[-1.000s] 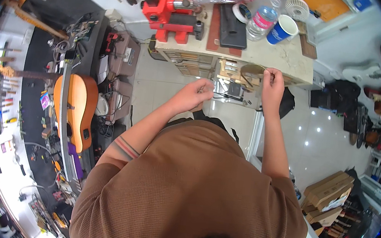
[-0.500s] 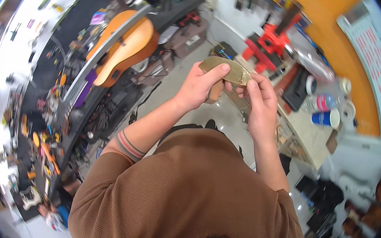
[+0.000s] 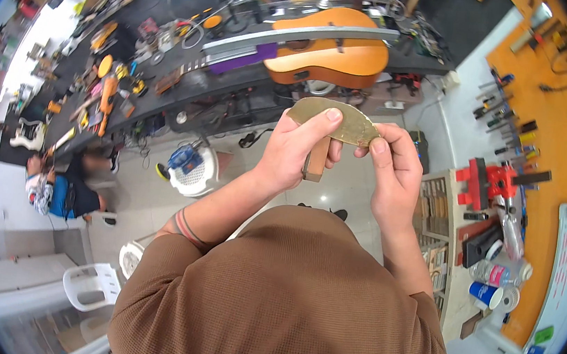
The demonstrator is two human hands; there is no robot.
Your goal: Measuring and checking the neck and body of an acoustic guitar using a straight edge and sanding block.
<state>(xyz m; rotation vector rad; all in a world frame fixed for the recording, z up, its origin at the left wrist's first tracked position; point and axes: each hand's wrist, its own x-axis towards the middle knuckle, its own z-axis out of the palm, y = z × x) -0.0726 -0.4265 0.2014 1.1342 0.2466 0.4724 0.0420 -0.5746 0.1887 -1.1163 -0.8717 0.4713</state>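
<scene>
In front of my chest, my left hand holds a flat olive-gold piece with a rounded outline, its thumb lying across the top face. A small brown wooden block is also in this hand, hanging down below the flat piece. My right hand pinches the right end of the piece between thumb and fingers. The piece's upper right edge looks pale and uneven. It is thin like a sheet; I cannot tell its material.
An acoustic guitar lies on the cluttered dark workbench ahead, under a long metal bar. To the right, a red vise stands near bottles and a blue cup. A white stool and a seated person are left.
My view has turned to the right, so the bench and guitar now lie straight ahead. The wooden block shows more below the flat piece; both hands keep their hold.
</scene>
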